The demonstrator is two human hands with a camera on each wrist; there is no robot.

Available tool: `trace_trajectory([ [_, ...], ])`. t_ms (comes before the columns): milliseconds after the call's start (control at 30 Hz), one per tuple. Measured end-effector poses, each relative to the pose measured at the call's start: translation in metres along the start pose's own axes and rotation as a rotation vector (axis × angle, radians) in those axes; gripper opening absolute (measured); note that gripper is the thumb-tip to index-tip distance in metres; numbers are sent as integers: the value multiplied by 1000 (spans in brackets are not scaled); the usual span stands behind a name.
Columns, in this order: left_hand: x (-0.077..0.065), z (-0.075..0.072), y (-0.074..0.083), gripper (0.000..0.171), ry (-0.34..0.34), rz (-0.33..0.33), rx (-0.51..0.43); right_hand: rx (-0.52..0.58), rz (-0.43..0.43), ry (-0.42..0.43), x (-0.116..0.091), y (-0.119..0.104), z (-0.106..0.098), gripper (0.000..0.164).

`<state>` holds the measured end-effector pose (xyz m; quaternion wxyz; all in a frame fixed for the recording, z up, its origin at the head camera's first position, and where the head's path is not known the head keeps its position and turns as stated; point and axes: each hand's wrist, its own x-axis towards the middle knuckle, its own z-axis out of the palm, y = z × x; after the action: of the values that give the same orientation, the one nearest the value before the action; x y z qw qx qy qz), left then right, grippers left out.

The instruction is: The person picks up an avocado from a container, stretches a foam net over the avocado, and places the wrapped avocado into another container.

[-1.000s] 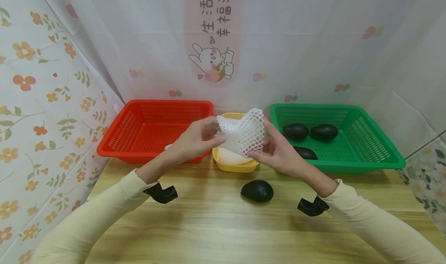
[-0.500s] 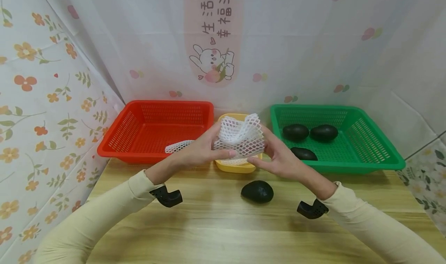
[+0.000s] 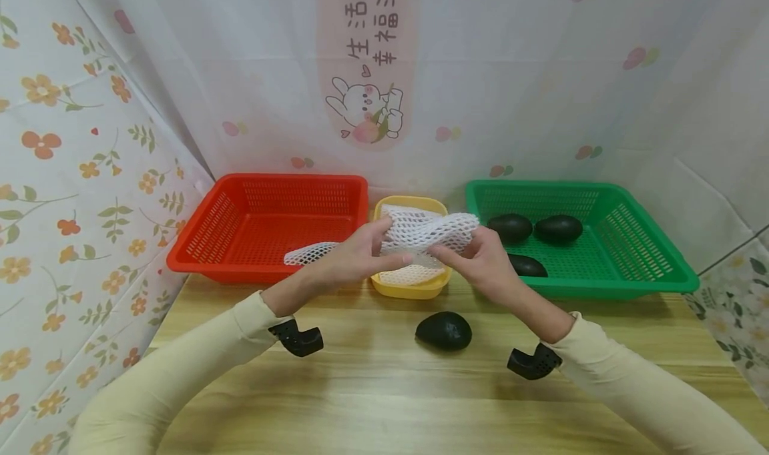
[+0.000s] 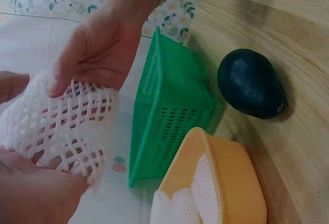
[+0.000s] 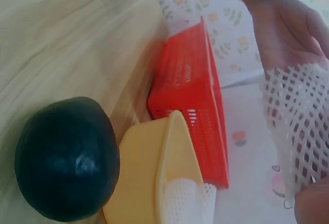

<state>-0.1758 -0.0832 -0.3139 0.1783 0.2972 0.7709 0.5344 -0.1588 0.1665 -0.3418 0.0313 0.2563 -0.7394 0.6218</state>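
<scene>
A white foam fruit net [image 3: 429, 233] stretches between my two hands above a small yellow basket [image 3: 414, 292]. My left hand [image 3: 365, 249] grips its left end, thumb along the near side. At the other end my right hand [image 3: 489, 263] pinches the mesh between thumb and fingers. The net looks flattened and a little twisted in the head view; in the left wrist view its open mesh [image 4: 67, 118] spreads between both hands. A dark avocado [image 3: 444, 330] lies on the wooden table in front of the yellow basket.
A red basket [image 3: 198, 266] at the left holds another foam net [image 3: 308, 253]. The green basket [image 3: 625, 285] at the right holds several avocados [image 3: 559, 229]. More white foam nets [image 5: 185, 201] fill the yellow basket. A printed curtain [image 3: 541, 75] hangs behind.
The foam net has come down from a raised, widened shape to a flatter, twisted one. My left hand has shifted slightly right, uncovering the net in the red basket.
</scene>
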Motion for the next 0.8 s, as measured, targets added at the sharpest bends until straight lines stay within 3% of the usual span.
trace_trajectory([
  [67,1,0,1,82,13,-42,16,-11,7,-49,-1,0,0,37],
  [133,4,0,2,84,13,-27,-35,-32,7,-99,-2,0,1,35],
  [300,12,-1,0,71,-3,131,-211,-84,-67,-286,-5,2,2,25],
  [400,13,-4,-3,79,35,155,-232,-85,-122,-358,-5,3,1,22],
  [533,12,-4,-7,80,45,138,-280,-86,-128,-332,-6,3,-2,21],
  [633,10,-3,-9,69,26,98,-312,-87,-101,-290,-7,2,-2,28],
  [800,5,-2,-11,49,-11,15,-228,-110,-68,-250,-7,0,-3,39],
])
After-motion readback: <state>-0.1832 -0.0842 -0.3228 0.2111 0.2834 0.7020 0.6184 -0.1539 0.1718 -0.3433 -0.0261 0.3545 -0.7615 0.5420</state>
